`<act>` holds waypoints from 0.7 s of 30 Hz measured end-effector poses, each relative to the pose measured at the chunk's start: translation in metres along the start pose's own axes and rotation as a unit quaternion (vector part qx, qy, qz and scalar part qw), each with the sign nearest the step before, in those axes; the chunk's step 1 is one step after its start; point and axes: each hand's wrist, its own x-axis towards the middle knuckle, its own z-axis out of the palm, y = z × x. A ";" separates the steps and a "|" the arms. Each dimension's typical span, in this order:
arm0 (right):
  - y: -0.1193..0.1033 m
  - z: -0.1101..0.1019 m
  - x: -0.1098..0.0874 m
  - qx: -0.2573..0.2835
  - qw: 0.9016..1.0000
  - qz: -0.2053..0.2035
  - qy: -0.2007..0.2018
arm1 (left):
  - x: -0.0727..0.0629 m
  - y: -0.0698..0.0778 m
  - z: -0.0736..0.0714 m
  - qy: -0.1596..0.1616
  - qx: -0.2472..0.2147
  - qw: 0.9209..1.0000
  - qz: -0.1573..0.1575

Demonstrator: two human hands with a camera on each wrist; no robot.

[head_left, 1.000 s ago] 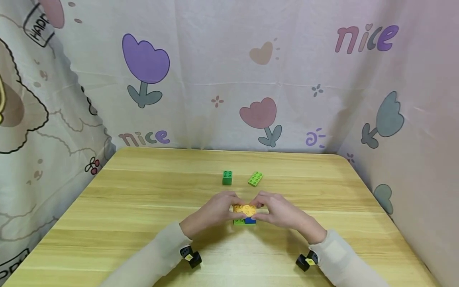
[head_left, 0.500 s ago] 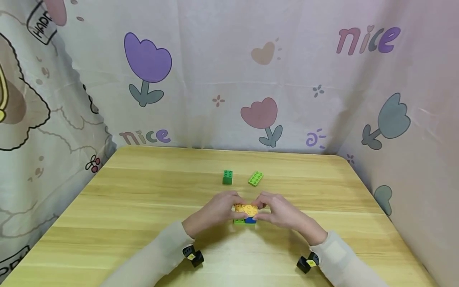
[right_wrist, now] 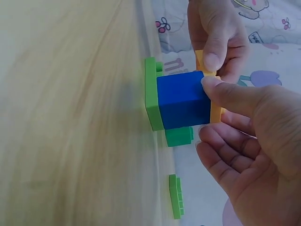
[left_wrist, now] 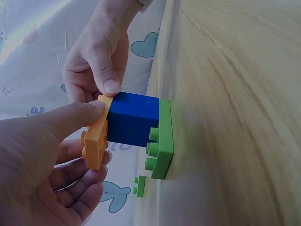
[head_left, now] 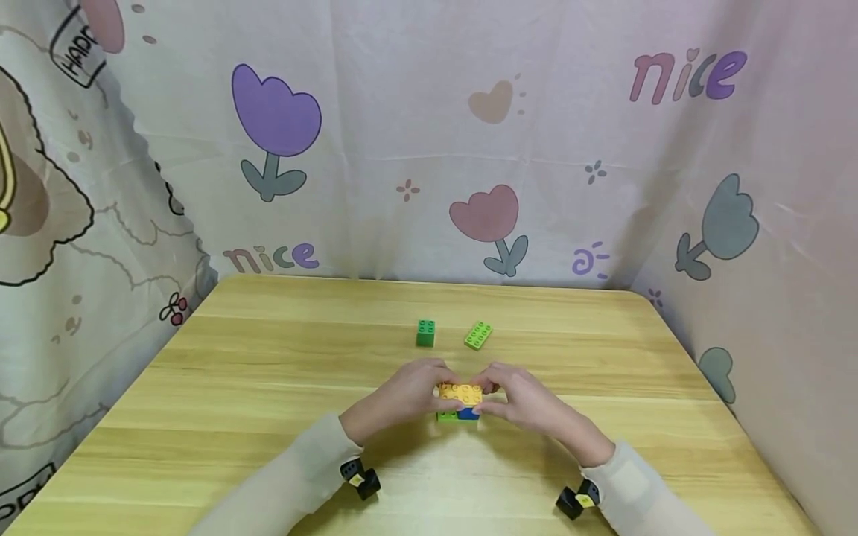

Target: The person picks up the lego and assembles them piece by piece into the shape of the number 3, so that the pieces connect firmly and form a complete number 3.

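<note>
Both hands work at one small stack near the middle of the light wood-grained surface (head_left: 302,357). The left hand (head_left: 410,391) pinches the left end of an orange-yellow studded plastic plate (head_left: 461,395), thumb on the near side and fingers behind. The right hand (head_left: 521,396) pinches the same plate's right end, its thumb tip lying at the seam with a tall blue plastic block (left_wrist: 134,118) underneath. That block stands on the right part of a flat lime-green studded base plate (left_wrist: 165,141), which appears to rest on the surface. The orange-yellow plate lies across the block's top and overhangs to the left, above bare studs of the base plate, with a gap between.

The step in hand looks like seating or lining up the top plate on the block; whether its studs are fully locked cannot be told. The next move probably calls for straight, even pressure over the block, since pushing on the unsupported left end could tip the plate.

Farther back, a dark green plastic block (head_left: 425,333) and a loose lime-green studded plate (head_left: 478,336) lie apart, untouched.
</note>
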 end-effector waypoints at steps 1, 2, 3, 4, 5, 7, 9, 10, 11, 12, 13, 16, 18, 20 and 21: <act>0.000 0.000 0.000 -0.002 1.000 0.003 0.001 | 0.000 0.000 0.000 -0.001 0.000 1.000 -0.001; 0.001 0.001 0.000 -0.003 1.000 0.005 0.001 | 0.000 0.000 0.000 -0.002 0.000 1.000 -0.001; 0.001 0.001 -0.001 -0.004 1.000 0.008 0.002 | 0.000 0.000 0.000 -0.004 0.000 1.000 -0.003; 0.001 0.001 -0.001 -0.005 1.000 0.010 0.001 | 0.000 0.000 0.000 -0.006 0.000 1.000 -0.005; 0.001 0.001 -0.001 -0.006 1.000 0.013 0.002 | -0.001 0.000 0.000 -0.007 -0.001 1.000 -0.007; 0.002 0.002 -0.002 -0.007 1.000 0.017 0.001 | -0.001 0.000 0.000 -0.010 -0.005 1.000 -0.013; 0.003 0.002 -0.002 -0.003 1.000 0.022 0.000 | -0.001 0.001 0.000 -0.011 -0.012 1.000 -0.018; 0.004 0.002 -0.003 0.001 1.000 0.024 -0.001 | -0.002 0.001 0.000 -0.011 -0.015 1.000 -0.020; 0.004 0.003 -0.003 0.004 1.000 0.026 -0.001 | -0.002 0.001 0.000 -0.010 -0.018 1.000 -0.021; 0.005 0.003 -0.003 0.008 1.000 0.027 -0.003 | -0.002 0.001 0.000 -0.009 -0.020 1.000 -0.021; 0.005 0.003 -0.004 0.011 1.000 0.029 -0.003 | -0.002 0.000 0.000 -0.009 -0.021 1.000 -0.021; 0.006 0.003 -0.004 0.017 0.999 0.030 -0.006 | -0.003 -0.002 0.000 -0.007 -0.022 1.000 -0.017; 0.007 0.003 -0.004 0.018 0.999 0.030 -0.007 | -0.003 -0.003 0.000 -0.007 -0.026 1.000 -0.013; 0.007 0.003 -0.004 0.019 0.999 0.032 -0.009 | -0.004 -0.004 0.000 -0.006 -0.032 0.999 -0.010; 0.008 0.003 -0.004 0.020 0.999 0.033 -0.010 | -0.005 -0.005 0.000 -0.006 -0.036 0.999 -0.010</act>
